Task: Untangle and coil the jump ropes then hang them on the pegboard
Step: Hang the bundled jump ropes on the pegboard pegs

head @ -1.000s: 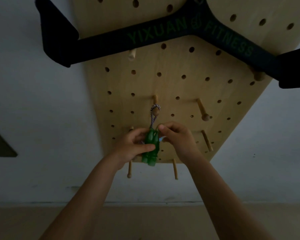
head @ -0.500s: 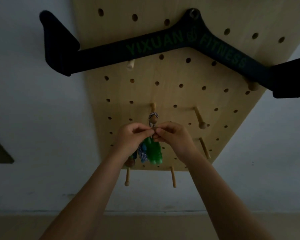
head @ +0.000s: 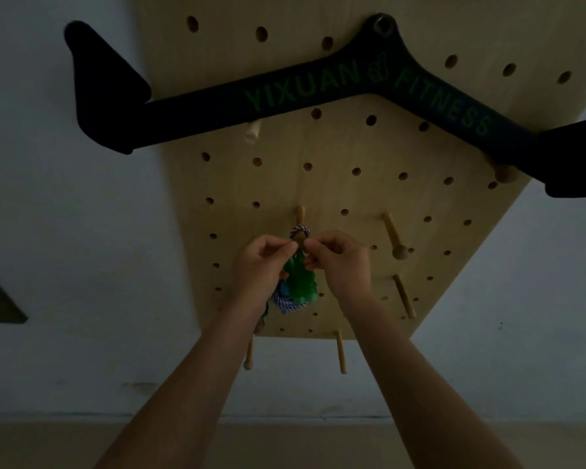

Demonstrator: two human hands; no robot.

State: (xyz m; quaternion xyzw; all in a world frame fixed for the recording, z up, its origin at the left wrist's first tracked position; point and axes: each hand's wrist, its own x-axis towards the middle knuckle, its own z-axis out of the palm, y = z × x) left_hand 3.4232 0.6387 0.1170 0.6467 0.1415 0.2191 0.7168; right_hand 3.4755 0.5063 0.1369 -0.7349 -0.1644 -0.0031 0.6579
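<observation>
A jump rope with green handles (head: 301,282) and a blue-and-white striped cord hangs from a wooden peg (head: 299,220) on the pale wooden pegboard (head: 352,198). Its cord loop (head: 299,229) lies around the peg's knob. My left hand (head: 261,265) pinches the cord just left of the knob. My right hand (head: 339,262) pinches it just right of the knob. The coiled cord (head: 285,302) bunches below my left hand, beside the handles. Part of the coil is hidden by my left wrist.
A black V-shaped bar (head: 318,86) lettered YIXUAN FITNESS rests on pegs across the upper board. More wooden pegs (head: 394,238) stick out to the right and along the bottom edge (head: 340,353). White wall surrounds the board; the floor lies below.
Both hands left the green handles and rose to the cord at the peg's knob. The handles now hang free below my fingers.
</observation>
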